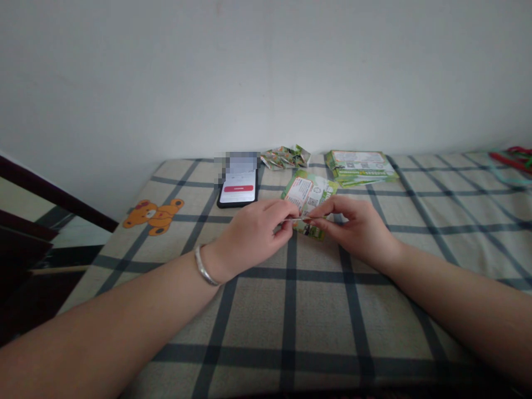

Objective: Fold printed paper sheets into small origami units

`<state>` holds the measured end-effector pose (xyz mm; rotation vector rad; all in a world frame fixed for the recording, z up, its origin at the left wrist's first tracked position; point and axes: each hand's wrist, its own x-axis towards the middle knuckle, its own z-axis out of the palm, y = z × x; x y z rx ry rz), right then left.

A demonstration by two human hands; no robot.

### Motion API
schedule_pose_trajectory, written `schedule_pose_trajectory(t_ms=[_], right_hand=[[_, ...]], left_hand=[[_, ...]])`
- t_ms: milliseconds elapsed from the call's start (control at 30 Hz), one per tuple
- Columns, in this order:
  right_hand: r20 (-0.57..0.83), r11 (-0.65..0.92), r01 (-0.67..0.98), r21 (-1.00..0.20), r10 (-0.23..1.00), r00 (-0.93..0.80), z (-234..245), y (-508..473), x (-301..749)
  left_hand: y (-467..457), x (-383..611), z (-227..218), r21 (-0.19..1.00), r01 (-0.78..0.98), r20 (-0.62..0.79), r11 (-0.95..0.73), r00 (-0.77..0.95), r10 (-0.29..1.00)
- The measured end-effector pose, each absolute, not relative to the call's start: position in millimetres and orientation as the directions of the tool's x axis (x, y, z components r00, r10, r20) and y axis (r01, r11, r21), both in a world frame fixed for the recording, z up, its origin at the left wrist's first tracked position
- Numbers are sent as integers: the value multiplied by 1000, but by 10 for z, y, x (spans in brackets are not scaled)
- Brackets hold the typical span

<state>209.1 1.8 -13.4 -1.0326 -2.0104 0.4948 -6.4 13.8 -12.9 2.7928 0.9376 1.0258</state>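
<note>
My left hand (266,221) and my right hand (353,224) meet near the middle of the bed-like checked surface. Between their fingertips they pinch a thin flat piece (300,218), seen nearly edge-on, so its kind is hard to tell. Both hands are closed on it, the left with fingers curled and the right with thumb and forefinger pressed together. Just beyond and beneath them lies a green and white printed packet (310,191), flat on the cloth and partly covered by my fingers.
A phone (239,188) with a lit screen lies left of the packet. Small folded green pieces (286,157) sit by the wall. To their right is a stack of green packets (361,166). An orange bear cutout (154,216) lies left; red and teal cords (517,160) lie far right.
</note>
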Motion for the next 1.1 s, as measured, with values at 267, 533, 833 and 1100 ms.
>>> schedule_pose_trajectory(t_ms=[267, 533, 833, 1100], right_hand=[[435, 525, 368, -767, 848, -304, -154, 57, 2081], [366, 427, 191, -884, 885, -287, -199, 108, 2072], [358, 375, 69, -925, 916, -180, -226, 126, 2070], [470, 495, 508, -705, 862, -187, -215, 103, 2123]], left_hand=[[158, -69, -151, 527, 396, 545, -752, 521, 657], [154, -56, -158, 492, 419, 568, -763, 509, 647], [232, -86, -159, 408, 579, 650, -706, 358, 670], [188, -78, -120, 452, 583, 562, -675, 401, 723]])
